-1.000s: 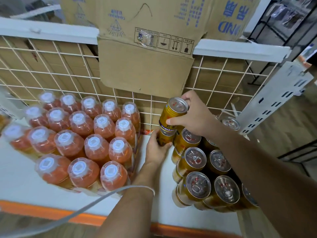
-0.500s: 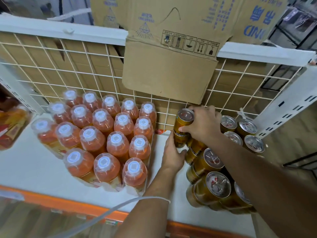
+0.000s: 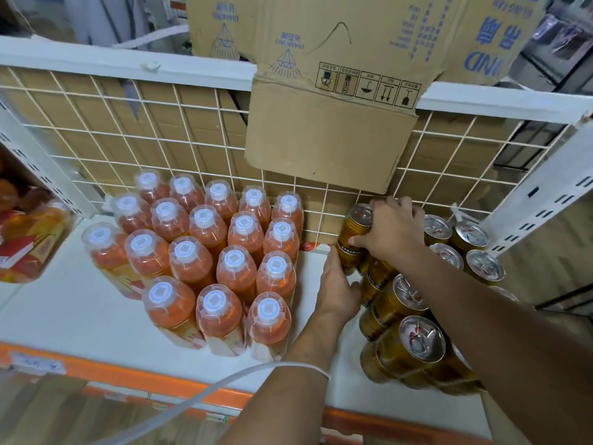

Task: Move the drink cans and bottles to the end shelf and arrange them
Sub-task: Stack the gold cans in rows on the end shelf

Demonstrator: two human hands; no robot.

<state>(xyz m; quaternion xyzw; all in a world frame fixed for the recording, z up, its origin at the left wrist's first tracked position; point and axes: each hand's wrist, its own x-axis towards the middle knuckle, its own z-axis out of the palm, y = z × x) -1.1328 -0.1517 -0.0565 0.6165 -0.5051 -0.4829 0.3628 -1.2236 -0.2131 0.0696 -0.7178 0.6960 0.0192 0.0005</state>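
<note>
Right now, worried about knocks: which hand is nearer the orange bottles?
Left. The left hand lies in the gap beside the orange bottles, against the base of a gold can; the right hand is farther right, gripping its top.
</note>
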